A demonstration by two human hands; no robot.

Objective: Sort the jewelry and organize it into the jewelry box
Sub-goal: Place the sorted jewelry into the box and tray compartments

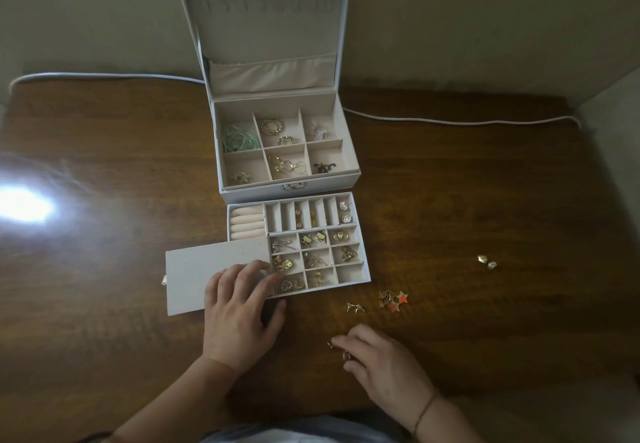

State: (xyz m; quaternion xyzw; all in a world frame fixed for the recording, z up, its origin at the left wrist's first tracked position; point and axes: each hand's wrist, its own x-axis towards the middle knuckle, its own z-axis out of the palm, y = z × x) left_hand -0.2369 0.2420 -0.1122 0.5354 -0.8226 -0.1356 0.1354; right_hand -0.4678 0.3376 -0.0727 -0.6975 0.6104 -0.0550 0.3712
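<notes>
There is one view only, from a camera worn on the person's head, above the near edge of the wooden table and tilted forward and down. The open jewelry box sits at the centre of the picture, seen from its front and from above, so its compartments show from overhead. Beyond the box the view reaches the wall; nearer than the box, both forearms enter from the bottom edge. The wide lens bends the table edges left and right of the box.
</notes>
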